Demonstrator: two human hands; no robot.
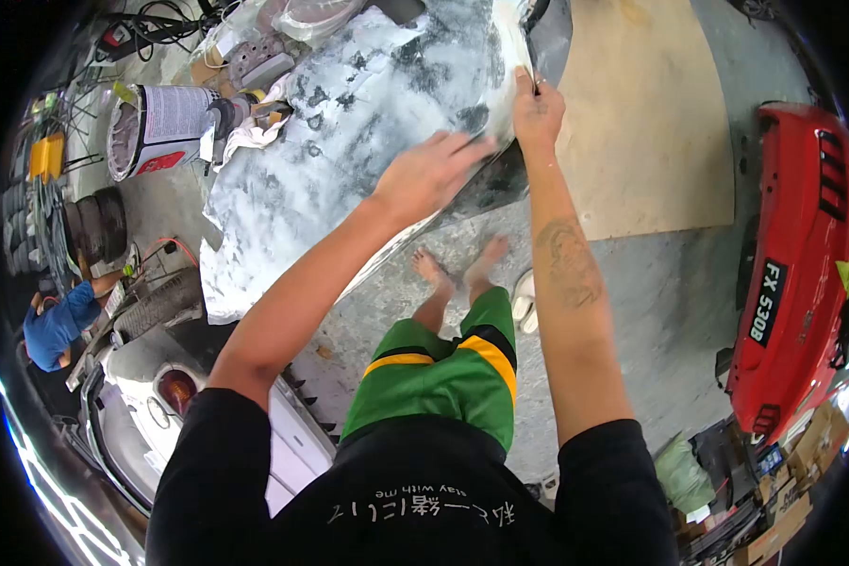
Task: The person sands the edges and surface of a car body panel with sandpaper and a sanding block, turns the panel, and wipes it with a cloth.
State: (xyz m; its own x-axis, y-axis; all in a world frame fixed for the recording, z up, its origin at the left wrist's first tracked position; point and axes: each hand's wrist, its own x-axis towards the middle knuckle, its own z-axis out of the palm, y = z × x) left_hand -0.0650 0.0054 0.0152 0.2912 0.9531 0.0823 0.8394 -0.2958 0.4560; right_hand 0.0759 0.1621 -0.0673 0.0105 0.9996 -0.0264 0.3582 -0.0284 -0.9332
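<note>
Where concrete [651, 321] shows, a mottled panel [335, 141] overhangs

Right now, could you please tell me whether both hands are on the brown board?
No, the left hand is over the mottled panel and the right hand is at its edge.

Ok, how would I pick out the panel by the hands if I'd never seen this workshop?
From the red bumper with number plate FX 530B at the right, go left past the flat tan board. The panel is next, with the left hand over it and the right hand at its edge. Unlike the board and red bumper, it is mottled in cloudy white and grey.
</note>
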